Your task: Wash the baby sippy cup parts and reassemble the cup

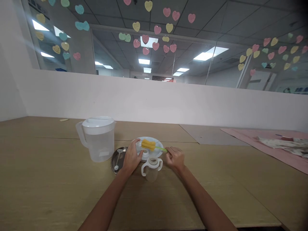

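My left hand (132,157) grips the left rim of a white plate (156,141) on the wooden table. My right hand (175,157) is closed on the green handle of a bottle brush, whose yellow sponge head (148,144) lies over the plate. A small white cap-like piece (145,154) rests on the plate near my left fingers. In front of the plate stands a clear cup with two white handles (151,168), between my two hands.
A clear lidded pitcher (98,138) stands left of the plate. A round metal dish (118,160) holding a small spoon lies beside my left wrist. A pink mat (276,149) with a patterned cloth (284,142) lies at right. A white partition wall runs behind the table.
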`<state>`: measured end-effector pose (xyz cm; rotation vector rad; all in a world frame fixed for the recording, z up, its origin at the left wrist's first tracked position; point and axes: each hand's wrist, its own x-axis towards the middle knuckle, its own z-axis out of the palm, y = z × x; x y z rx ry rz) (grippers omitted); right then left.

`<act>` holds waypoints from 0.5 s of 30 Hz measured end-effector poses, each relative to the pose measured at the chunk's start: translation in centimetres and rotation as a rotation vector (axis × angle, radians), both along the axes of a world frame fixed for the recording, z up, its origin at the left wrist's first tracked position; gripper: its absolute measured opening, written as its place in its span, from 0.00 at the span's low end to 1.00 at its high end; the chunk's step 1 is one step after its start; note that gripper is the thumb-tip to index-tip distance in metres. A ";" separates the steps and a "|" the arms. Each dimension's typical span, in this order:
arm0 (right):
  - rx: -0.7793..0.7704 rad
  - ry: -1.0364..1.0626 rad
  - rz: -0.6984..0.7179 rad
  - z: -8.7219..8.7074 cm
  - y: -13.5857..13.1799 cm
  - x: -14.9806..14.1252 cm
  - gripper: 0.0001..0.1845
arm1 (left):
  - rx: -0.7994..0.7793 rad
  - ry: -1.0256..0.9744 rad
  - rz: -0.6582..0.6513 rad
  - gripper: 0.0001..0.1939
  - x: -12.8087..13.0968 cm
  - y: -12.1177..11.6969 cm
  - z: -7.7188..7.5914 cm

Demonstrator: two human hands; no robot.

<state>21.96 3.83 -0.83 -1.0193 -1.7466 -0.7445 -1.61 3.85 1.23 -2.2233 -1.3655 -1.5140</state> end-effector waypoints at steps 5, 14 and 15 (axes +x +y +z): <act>0.059 -0.113 0.024 0.2 -0.2 0.1 0.11 | 0.058 0.142 -0.054 0.23 0.1 -0.3 0.2; 0.114 -0.134 -0.049 1.0 -0.9 -0.6 0.11 | 0.116 0.192 -0.118 0.24 0.3 -0.6 0.0; 0.104 -0.123 -0.058 1.1 -0.9 -0.6 0.12 | 0.118 0.202 -0.111 0.24 0.3 -0.6 0.1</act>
